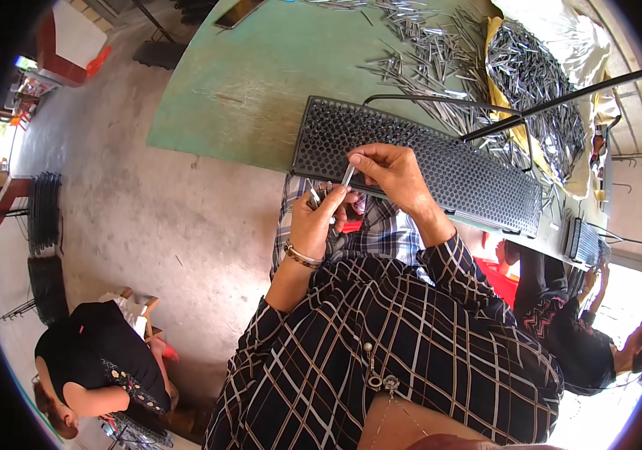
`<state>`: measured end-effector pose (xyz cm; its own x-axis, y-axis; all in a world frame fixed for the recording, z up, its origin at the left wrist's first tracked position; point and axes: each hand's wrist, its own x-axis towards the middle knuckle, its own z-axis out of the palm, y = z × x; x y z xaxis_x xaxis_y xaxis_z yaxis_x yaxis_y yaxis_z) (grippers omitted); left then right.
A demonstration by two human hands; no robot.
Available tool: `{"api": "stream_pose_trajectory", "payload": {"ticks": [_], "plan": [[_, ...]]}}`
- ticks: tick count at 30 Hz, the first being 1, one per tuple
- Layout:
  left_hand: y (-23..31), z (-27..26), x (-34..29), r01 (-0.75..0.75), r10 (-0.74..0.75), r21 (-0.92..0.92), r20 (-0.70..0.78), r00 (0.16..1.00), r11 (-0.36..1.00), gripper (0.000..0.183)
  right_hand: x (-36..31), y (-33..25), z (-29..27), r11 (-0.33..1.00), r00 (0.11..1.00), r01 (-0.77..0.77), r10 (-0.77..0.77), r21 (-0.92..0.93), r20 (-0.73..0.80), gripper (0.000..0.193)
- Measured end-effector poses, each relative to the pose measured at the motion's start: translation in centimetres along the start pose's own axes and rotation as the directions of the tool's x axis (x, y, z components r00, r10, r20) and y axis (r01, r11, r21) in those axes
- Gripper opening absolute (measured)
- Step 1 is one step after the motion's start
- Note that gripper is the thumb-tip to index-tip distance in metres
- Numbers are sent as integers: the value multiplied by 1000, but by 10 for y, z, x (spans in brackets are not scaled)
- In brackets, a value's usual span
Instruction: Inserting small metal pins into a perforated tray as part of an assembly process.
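My left hand (312,226), with a bracelet at its wrist, is closed around several short metal strips. Their shiny ends poke out past the fingers. Between my two hands stands one thin silvery metal strip (348,175), slightly tilted. My right hand (398,178) pinches its upper end, while the left thumb is at its lower end. Just beyond both hands lies a long black perforated panel (478,186), full of small round holes, at the table's near edge. My right wrist passes over that edge of the panel.
Loose metal strips (441,56) are scattered on the green table (208,97). A yellow-edged sack (535,90) of strips lies at the far right. A black metal rod (561,103) and bent frame cross the panel. One person (103,352) sits lower left, another (591,337) works at right.
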<state>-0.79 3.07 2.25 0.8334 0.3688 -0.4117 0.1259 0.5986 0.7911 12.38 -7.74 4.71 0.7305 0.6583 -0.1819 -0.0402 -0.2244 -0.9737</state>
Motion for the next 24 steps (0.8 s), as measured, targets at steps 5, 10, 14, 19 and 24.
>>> {"api": "stream_pose_trajectory", "payload": {"ticks": [5,10,14,19,24], "plan": [[3,-1,-4,49,-49,-40,-24,998,998,22,-1,1,-6,999,999,-29,28,30,45,18],[-2,-6,1,124,-139,-246,-41,989,961,21,-5,9,6,972,997,-83,80,222,21,18],[-3,1,2,110,-138,-268,-90,986,957,21,-13,12,18,939,978,-95,149,330,-143,17],[-8,-8,4,45,-125,-387,-184,975,921,21,-16,0,18,967,967,29,37,253,-252,16],[-14,-11,1,140,-158,-221,-66,985,965,25,5,-13,0,912,872,311,-386,-269,-300,14]]}}
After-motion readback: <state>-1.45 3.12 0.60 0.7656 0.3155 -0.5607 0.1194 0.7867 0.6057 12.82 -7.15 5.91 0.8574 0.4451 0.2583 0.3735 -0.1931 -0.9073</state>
